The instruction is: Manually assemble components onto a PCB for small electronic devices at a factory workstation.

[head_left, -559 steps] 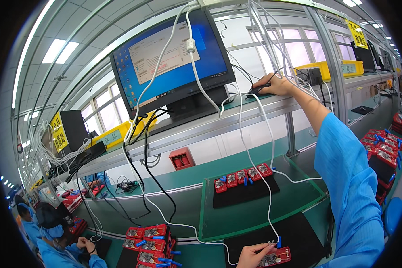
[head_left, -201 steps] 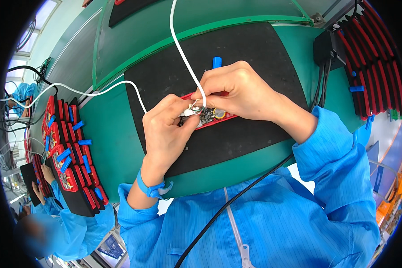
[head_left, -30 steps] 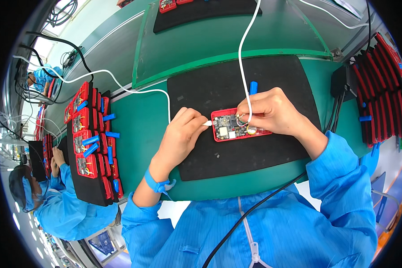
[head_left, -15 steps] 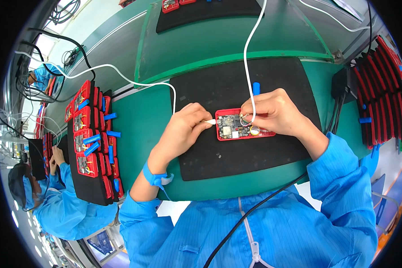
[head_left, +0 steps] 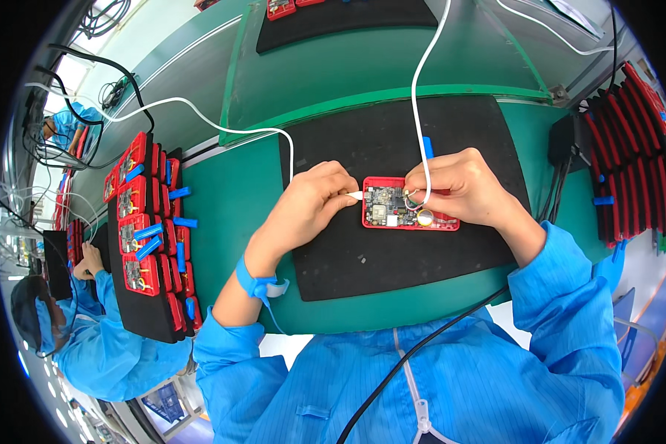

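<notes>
left hand point(head_left: 311, 207) pinching white plug point(head_left: 355, 196) at red circuit module point(head_left: 407, 207), right hand point(head_left: 459, 185) steadying it, black mat point(head_left: 392, 251)

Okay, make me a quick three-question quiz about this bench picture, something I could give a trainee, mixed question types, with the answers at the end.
1. True or false: the red-cased circuit board lies on the black mat.
2. Which hand holds the white plug at the board's left edge?
A. left hand
B. right hand
C. neither
3. Fill in: the stack of red boards on the long black tray lies to the person's ____.

Key
1. True; it rests flat on the mat, between both hands.
2. A; the left hand's fingertips pinch the white plug, while the right hand pinches the other white cable at the board's top.
3. Left.
</notes>
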Motion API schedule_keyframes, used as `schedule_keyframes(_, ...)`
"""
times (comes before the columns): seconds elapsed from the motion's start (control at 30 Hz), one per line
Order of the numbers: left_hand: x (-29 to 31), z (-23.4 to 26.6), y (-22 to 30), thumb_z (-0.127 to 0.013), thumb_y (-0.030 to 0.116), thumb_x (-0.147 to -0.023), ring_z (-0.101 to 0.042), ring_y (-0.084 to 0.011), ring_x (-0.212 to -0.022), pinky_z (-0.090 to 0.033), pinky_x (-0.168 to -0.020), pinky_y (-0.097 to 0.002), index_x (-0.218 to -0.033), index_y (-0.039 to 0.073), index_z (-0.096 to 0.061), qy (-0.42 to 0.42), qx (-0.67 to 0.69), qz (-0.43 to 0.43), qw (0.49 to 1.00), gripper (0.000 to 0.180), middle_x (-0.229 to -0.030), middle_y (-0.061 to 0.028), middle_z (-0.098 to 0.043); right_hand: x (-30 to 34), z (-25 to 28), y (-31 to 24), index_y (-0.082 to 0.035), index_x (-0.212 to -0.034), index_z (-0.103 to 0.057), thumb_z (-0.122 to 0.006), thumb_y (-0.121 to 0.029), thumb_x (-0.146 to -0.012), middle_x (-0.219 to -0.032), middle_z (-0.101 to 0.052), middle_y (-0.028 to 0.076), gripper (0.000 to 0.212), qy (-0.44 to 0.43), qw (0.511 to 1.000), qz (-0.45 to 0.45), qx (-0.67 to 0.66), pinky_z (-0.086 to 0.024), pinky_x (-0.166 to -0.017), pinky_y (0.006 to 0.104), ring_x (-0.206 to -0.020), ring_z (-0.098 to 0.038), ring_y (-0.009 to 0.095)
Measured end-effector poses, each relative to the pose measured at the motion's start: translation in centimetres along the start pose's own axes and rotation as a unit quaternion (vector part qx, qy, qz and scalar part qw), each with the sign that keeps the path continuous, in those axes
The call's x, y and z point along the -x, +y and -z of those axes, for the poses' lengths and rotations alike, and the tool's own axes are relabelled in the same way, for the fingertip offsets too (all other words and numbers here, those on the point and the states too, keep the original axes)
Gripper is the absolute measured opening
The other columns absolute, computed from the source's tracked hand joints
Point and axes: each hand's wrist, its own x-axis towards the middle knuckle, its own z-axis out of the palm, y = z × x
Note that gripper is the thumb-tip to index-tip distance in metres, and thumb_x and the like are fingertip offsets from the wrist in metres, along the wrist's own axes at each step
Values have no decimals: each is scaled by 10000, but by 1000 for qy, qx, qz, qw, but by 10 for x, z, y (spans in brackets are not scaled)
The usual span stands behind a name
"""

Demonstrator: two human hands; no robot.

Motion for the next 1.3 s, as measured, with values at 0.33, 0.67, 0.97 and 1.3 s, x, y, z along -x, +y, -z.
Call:
schedule_keyframes(0.33,-15,10,-3,-806,122,-666,-545,-305,-976,-465,-839,-382,-1102,-2,-583,13,-46,-56,997,505,-1076,-131,-570,-14,7,5,25,-818,-674,-700,9,-725,-769,-682,115,98,2,1000,-7,-13,-523,-564,304,-646,-672,252)
schedule_keyframes(0.67,4,-24,10,-828,259,-681,-522,-352,-1126,-375,-991,-431,-1425,21,-319,8,-28,-56,998,932,-1234,-162,-551,2,5,3,-72,-888,-694,-674,-116,-800,-739,-652,93,100,-64,997,38,18,-539,-615,356,-654,-653,273)
schedule_keyframes(0.97,5,-24,20,-780,336,-749,-521,-301,-1162,-352,-1014,-411,-1433,21,-297,2,-82,-2,997,894,-1250,-120,-563,-1,5,10,-36,-919,-722,-675,-96,-796,-826,-706,110,144,-61,996,58,30,-547,-649,314,-704,-684,254)
schedule_keyframes(1.3,7,-10,25,-780,462,-713,-397,-339,-1307,-259,-1065,-456,-1463,53,-275,70,-159,-45,984,992,-1392,-161,-443,-3,5,13,-38,-938,-720,-664,-86,-794,-839,-706,115,161,-74,996,40,20,-545,-652,310,-722,-685,253)
